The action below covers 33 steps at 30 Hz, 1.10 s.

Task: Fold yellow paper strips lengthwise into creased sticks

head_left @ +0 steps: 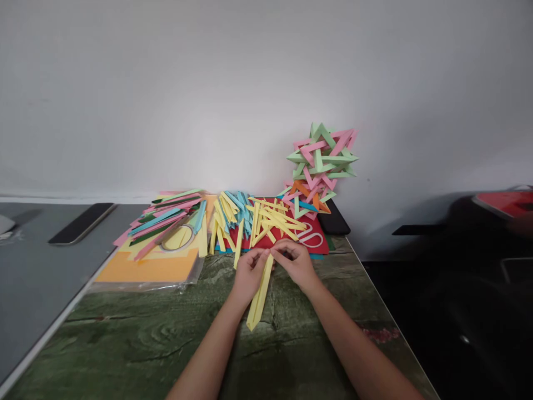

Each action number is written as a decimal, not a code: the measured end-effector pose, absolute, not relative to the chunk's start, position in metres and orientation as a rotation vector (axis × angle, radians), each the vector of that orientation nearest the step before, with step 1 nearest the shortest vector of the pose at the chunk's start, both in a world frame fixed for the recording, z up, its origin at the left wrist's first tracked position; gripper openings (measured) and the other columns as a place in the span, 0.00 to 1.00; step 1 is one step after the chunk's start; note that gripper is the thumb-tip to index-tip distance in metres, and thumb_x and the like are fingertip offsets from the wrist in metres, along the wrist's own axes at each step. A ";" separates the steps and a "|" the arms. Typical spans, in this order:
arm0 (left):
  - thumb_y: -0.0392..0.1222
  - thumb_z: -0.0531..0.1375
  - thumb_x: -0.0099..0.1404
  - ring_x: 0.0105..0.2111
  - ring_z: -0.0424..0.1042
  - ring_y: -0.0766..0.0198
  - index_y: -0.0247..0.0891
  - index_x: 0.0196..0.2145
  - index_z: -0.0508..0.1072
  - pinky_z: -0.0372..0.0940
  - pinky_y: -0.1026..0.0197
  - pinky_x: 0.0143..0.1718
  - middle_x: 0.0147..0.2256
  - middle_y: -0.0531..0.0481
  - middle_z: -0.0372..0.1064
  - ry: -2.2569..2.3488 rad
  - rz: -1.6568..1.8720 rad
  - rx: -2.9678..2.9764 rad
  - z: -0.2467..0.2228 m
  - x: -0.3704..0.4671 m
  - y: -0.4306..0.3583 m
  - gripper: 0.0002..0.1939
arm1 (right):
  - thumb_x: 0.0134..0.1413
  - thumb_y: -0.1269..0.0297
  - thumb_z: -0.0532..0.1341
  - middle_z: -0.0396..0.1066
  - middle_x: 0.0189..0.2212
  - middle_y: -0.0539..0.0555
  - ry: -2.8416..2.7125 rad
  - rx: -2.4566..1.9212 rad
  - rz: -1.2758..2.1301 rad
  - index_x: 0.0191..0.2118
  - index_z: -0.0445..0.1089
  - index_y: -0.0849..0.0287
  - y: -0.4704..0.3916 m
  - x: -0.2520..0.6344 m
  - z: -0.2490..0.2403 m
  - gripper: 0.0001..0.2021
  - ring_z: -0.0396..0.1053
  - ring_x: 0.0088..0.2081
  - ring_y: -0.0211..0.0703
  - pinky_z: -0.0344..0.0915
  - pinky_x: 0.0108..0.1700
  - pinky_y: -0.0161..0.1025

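A yellow folded paper strip [260, 300] slants toward me over the green wood-patterned table, its near end creased to a point. At its far end my left hand [251, 269] pinches it between thumb and fingers. My right hand [296, 264] is closed on that same end, fingertips close to the left ones. Just beyond the hands lies a loose heap of yellow folded strips [277, 219]. Blue folded strips [244, 211] are piled to its left, mixed with some yellow ones. The fingertips cover the far tip of the held strip.
White-handled scissors [310, 236] lie on red paper [322, 244]. A pink and green woven paper star [322, 153] stands at the back right, by a dark phone [335, 218]. Orange paper [145, 266] in plastic, a tape roll [177, 239] and another phone [83, 223] are left.
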<state>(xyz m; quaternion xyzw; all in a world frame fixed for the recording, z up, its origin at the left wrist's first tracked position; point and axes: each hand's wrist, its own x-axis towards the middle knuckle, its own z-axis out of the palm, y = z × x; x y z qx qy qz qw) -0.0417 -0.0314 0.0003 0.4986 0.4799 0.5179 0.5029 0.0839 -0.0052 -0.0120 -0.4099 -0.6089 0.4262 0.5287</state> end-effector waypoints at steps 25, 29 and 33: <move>0.46 0.58 0.53 0.21 0.66 0.67 0.34 0.30 0.74 0.60 0.66 0.24 0.22 0.51 0.70 1.233 1.340 1.136 0.002 -0.041 -0.031 0.12 | 0.44 0.63 0.59 0.66 0.21 0.50 -1.467 -1.011 1.023 0.22 0.66 0.61 -0.007 0.081 -0.010 0.07 0.62 0.23 0.35 0.58 0.25 0.32; 0.45 0.61 0.50 0.23 0.67 0.67 0.34 0.27 0.74 0.61 0.66 0.25 0.22 0.50 0.70 1.254 1.354 1.106 0.003 -0.041 -0.030 0.11 | 0.43 0.64 0.59 0.65 0.22 0.50 -1.483 -1.008 0.992 0.23 0.66 0.61 -0.007 0.080 -0.010 0.06 0.61 0.23 0.34 0.57 0.23 0.31; 0.45 0.62 0.49 0.22 0.67 0.67 0.33 0.27 0.73 0.62 0.66 0.25 0.23 0.50 0.71 1.247 1.342 1.078 0.002 -0.042 -0.030 0.11 | 0.43 0.64 0.59 0.65 0.21 0.50 -1.495 -1.030 0.971 0.23 0.66 0.60 -0.008 0.080 -0.010 0.06 0.61 0.22 0.34 0.57 0.23 0.31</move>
